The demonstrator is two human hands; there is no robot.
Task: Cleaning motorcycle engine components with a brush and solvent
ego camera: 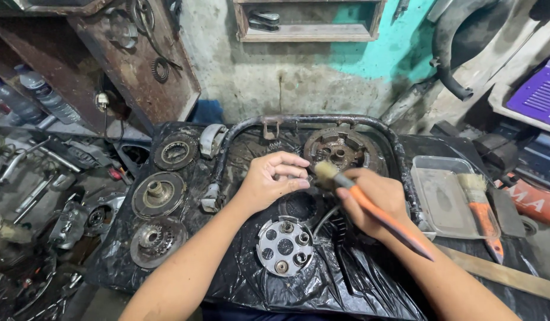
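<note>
While the left hand [273,178] pinches a small metal part [287,176], the right hand [370,199], gripping the orange-handled brush [370,208], should rub its bristles gently all over it.

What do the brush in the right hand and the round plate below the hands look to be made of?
Brush: pale bristles, probably natural or nylon; handle orange and glossy, likely plastic or painted wood. Round plate: bare grey cast metal, maybe aluminium, dull and oily, with raised bosses and holes.

— Your brush [370,205]: what's it made of?
— Glossy orange plastic handle, pale bristles. The plate [285,245] at lower centre is dull, greasy metal, on your wet, shiny black plastic sheet [346,285].
</note>
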